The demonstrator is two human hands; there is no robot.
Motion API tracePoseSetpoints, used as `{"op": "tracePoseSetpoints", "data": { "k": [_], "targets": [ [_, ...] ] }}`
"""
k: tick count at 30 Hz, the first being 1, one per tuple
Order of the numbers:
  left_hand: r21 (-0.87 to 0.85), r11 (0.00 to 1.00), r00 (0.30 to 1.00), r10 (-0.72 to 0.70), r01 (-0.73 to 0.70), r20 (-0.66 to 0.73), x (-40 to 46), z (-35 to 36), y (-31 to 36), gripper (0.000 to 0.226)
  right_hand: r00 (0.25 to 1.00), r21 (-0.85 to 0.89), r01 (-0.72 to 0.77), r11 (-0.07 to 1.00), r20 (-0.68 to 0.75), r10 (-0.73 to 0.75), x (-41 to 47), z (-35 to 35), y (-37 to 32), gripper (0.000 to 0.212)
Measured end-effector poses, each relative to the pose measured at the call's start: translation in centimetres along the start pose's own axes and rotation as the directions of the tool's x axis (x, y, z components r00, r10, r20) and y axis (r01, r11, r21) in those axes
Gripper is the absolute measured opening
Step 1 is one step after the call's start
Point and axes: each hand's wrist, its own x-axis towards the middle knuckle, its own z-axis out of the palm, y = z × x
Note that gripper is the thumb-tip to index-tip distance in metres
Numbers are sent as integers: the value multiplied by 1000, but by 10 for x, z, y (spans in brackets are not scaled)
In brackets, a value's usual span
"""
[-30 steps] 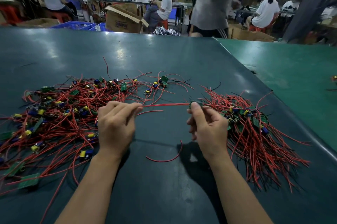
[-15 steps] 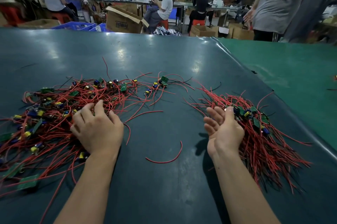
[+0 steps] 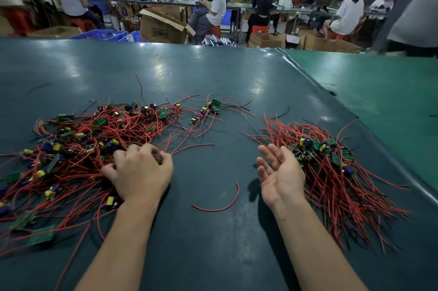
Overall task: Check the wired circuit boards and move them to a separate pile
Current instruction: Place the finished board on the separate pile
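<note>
Shifted since half a second ago: left hand (image 3: 139,172), now further right along the near edge of the left pile (image 3: 78,148), fingers (image 3: 123,154) curled down into the red wires where before they lay flatter. Right hand (image 3: 279,172) held in nearly the same place as before, beside the right pile (image 3: 336,167).

Left hand: palm down on the tangle, fingers curled into the wire bundle; cannot tell whether any wire or board is actually gripped, as the fingertips are hidden among the strands.

Right hand: palm turned up and inward, fingers (image 3: 267,155) relaxed and spread, holding nothing, back of the hand just beside the inner edge of the right pile.

Left pile: loose spread of green circuit boards with yellow and blue components, red wires running in all directions, on the dark green surface (image 3: 213,77) at left. Outlying board (image 3: 214,104) with wires at the far right end of this spread, apart from the main tangle.

Right pile: denser heap, boards gathered at the far end, red wires fanned toward the near right edge of the surface.

Single red wire (image 3: 220,205), curved, lying between the two forearms, touching neither pile.

Beyond the far edge: cardboard box (image 3: 161,27), blue crates (image 3: 102,35), seated people at long benches.
</note>
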Motion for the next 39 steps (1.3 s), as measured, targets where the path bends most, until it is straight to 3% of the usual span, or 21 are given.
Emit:
{"op": "tracePoseSetpoints", "data": {
  "k": [2, 5, 9, 12, 15, 17, 19, 21, 23, 25, 27, 29, 31, 33, 35, 36, 37, 39],
  "targets": [
    [36, 999, 998, 17, -19, 61, -1, 1, 0, 27, 999, -16, 43, 999, -29, -43, 1, -1, -2, 19],
    [-21, 1000, 1000, 12, -12, -3, -1, 3, -3, 21, 996, -139, 87, 986, 15, -86, -2, 1, -2, 19],
    [-171, 983, 969, 29, -72, -245, -5, -1, -1, 11, 988, -274, 120, 954, 127, -88, -8, 7, 2, 23],
    [-191, 945, 856, 140, -266, -498, -2, -3, 0, 13, 974, -367, 159, 917, 211, -84, -10, 8, 5, 21],
    [-167, 783, 658, 363, -599, -660, -9, -5, 9, 21, 869, -474, 271, 838, 494, -1, -20, 11, 17, 14],
    [-191, 583, 543, 519, -790, -660, -22, -5, 22, 22, 754, -540, 385, 749, 651, 83, -25, 13, 30, 38],
    [-232, 400, 449, 625, -887, -639, -35, -3, 35, 21, 703, -529, 472, 705, 708, 61, -26, 14, 37, 46],
    [-271, 299, 404, 665, -915, -628, -41, 0, 43, 20, 699, -469, 527, 709, 714, -48, -23, 12, 35, 41],
    [-334, 242, 406, 668, -911, -624, -42, 2, 46, 20, 715, -416, 541, 731, 685, -140, -16, 11, 32, 30],
    [-367, 198, 399, 667, -909, -629, -43, 4, 46, 20, 740, -376, 477, 795, 659, -132, -15, 12, 32, 34],
    [-369, 165, 377, 674, -915, -635, -46, 3, 47, 21, 727, -373, 501, 781, 670, -147, -13, 12, 32, 35],
    [-393, 154, 387, 672, -907, -631, -48, 2, 49, 26, 720, -369, 563, 739, 658, -221, -14, 11, 33, 25],
    [-453, 201, 468, 635, -868, -615, -48, 1, 49, 26, 800, -319, 488, 813, 535, -270, -12, 12, 31, 13],
    [-570, 298, 630, 524, -766, -573, -45, 2, 45, 17, 887, -250, 383, 889, 370, -277, -7, 13, 26, 13],
    [-723, 376, 810, 368, -579, -456, -39, 3, 39, 17, 915, -226, 362, 905, 272, -298, -3, 11, 20, 16],
    [-766, 408, 862, 332, -497, -383, -37, 5, 36, 19, 922, -216, 352, 911, 250, -297, -3, 11, 19, 16],
    [-779, 434, 883, 343, -452, -321, -35, 6, 35, 21, 924, -210, 344, 915, 247, -290, -5, 11, 19, 16],
    [-756, 441, 846, 456, -484, -275, -36, 6, 34, 24, 915, -236, 347, 908, 296, -273, -7, 9, 21, 13]
  ]
}}
